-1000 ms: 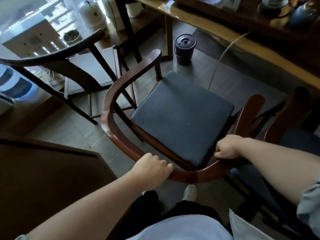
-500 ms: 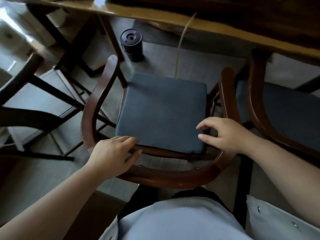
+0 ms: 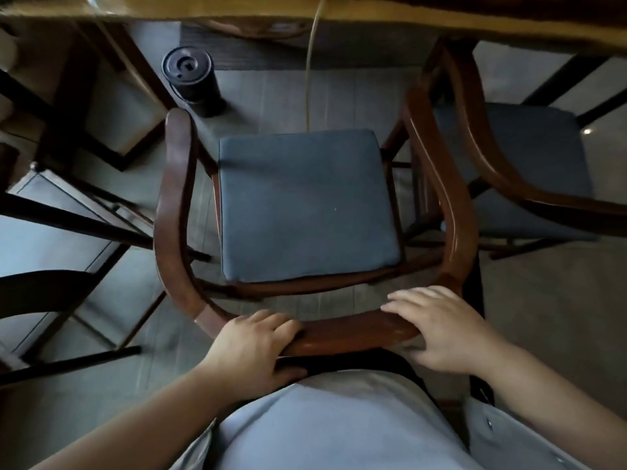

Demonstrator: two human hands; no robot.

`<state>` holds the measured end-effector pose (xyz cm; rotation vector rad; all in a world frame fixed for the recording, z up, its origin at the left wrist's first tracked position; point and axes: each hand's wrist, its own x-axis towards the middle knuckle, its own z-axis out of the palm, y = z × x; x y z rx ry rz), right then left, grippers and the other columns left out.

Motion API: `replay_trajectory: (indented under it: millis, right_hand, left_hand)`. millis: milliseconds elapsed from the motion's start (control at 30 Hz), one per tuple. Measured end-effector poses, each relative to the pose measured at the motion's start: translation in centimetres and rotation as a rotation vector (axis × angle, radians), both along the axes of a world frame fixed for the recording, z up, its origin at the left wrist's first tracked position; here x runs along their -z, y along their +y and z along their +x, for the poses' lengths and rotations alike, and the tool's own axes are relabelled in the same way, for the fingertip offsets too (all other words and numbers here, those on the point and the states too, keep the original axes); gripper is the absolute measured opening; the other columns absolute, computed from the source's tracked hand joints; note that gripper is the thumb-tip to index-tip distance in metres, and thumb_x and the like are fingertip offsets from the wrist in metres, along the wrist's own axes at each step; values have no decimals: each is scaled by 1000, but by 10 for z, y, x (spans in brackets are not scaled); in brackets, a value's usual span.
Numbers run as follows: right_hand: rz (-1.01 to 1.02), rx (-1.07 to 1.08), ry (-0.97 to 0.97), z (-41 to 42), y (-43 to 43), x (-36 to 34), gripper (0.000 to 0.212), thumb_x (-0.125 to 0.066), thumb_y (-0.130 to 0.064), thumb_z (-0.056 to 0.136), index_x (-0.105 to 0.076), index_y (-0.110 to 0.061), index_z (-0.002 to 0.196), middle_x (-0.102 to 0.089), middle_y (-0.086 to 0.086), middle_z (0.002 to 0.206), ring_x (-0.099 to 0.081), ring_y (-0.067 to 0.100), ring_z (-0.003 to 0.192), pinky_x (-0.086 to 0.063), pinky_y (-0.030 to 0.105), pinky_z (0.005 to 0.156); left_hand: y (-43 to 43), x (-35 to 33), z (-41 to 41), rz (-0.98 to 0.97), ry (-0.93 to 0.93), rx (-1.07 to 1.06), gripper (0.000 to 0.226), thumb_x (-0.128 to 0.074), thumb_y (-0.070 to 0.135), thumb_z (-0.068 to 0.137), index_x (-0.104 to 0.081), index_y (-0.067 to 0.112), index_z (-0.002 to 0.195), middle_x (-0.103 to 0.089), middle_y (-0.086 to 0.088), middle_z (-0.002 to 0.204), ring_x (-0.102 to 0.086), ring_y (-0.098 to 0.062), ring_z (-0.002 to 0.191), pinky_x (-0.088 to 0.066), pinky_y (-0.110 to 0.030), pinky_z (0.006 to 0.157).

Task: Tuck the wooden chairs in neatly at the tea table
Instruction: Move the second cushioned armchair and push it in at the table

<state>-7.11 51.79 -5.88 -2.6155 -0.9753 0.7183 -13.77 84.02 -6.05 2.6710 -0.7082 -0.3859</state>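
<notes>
A wooden armchair (image 3: 174, 212) with a curved back rail and a dark blue seat cushion (image 3: 305, 205) stands directly below me, facing the tea table (image 3: 373, 15) whose yellow-brown edge runs across the top. My left hand (image 3: 252, 346) wraps over the back rail near its left bend, thumb underneath. My right hand (image 3: 441, 329) lies on the rail's right part with fingers spread flat over it. A second wooden chair (image 3: 481, 157) with a blue seat stands close on the right, its front under the table edge.
A black cylindrical container (image 3: 191, 81) stands on the tiled floor ahead of the chair's left arm. A thin pale cord (image 3: 308, 72) hangs down from the table. Dark chair frames (image 3: 68, 218) and a table leg (image 3: 135, 66) crowd the left side.
The chair has turned square to the table and slid toward it, beside the right chair. Both hands shifted from the seat area back onto the back rail.
</notes>
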Motion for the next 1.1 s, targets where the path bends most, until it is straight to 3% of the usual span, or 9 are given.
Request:
replay_trajectory:
  millis: [100,267,533,667,867,1100]
  right_hand:
    - [39,4,-77,3,5,5,47,-77,-26,55,-71,-25,101,-73,-9,97,-69,19,89,-55,41,77]
    - [130,59,-186,-5,4,9,38,-76,-16,53,-72,-18,91,-74,-4,88,-68,22,81,-55,40,72]
    - [164,93,-252,1,31,15,24,-58,-33,68,-69,-20,86,-72,-5,80,-66,24,76,-52,37,68]
    - [170,108,-200,0,59,26,24,-71,-27,63,-67,-19,86,-71,-3,81,-65,26,77,-52,40,70]
    - [204,19,-208,9,64,26,26,-73,-28,66,-67,-18,89,-73,-2,86,-68,25,82,-55,38,66]
    - [203,-126,-217,19,58,29,31,-79,-33,71,-65,-19,95,-72,-5,85,-69,22,76,-55,37,56]
  left_hand:
    - [2,11,1,29,-18,16,21,-61,36,80,-59,25,98,-66,7,79,-64,-22,66,-50,-32,44]
    - [12,17,4,51,-46,67,10,-62,30,81,-55,23,86,-61,5,65,-60,-21,54,-46,-31,37]
    - [42,14,25,6,-131,105,21,-49,40,85,-58,21,84,-66,4,69,-65,-22,61,-53,-33,46]
    - [74,13,38,67,-162,112,25,-52,39,79,-64,20,91,-70,4,76,-67,-23,66,-54,-32,48]
    - [84,16,42,58,-166,116,25,-55,39,78,-65,20,92,-70,4,78,-67,-24,67,-54,-33,48]
    - [79,13,41,15,-202,87,21,-53,37,77,-64,20,82,-67,6,69,-64,-19,57,-49,-27,42]
